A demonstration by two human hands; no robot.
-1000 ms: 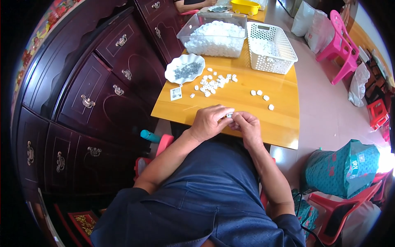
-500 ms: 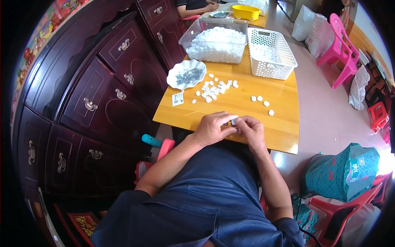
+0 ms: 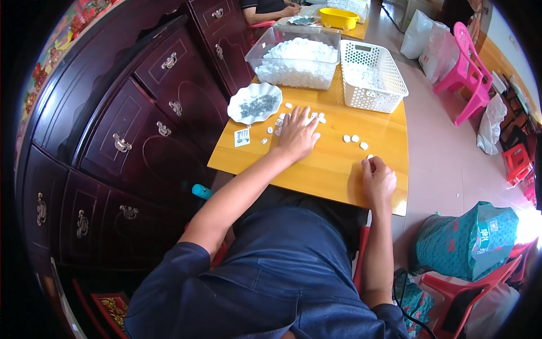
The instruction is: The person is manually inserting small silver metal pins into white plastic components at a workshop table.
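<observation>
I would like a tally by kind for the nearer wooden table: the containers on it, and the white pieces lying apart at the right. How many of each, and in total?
Clear bin: 1
White perforated basket: 1
Scalloped dish: 1
White pieces at the right: 4, one partly hidden by the right hand
Total: 7

Smooth, yellow-brown wooden tabletop [image 3: 333, 172], seen from above. At the far end, side by side: on the left, a clear, rectangular plastic bin [image 3: 334, 58]; on the right, a white, perforated, rectangular plastic basket [image 3: 370, 102]. Nearer, at the left edge: a shallow white dish with a scalloped rim [image 3: 248, 120], and just in front, a small, square white card with dark print [image 3: 241, 138]. Right of the dish: a loose cluster of small, rounded white pieces [image 3: 322, 117], partly hidden. Farther right: three similar white pieces [image 3: 355, 138], slightly apart.
</observation>
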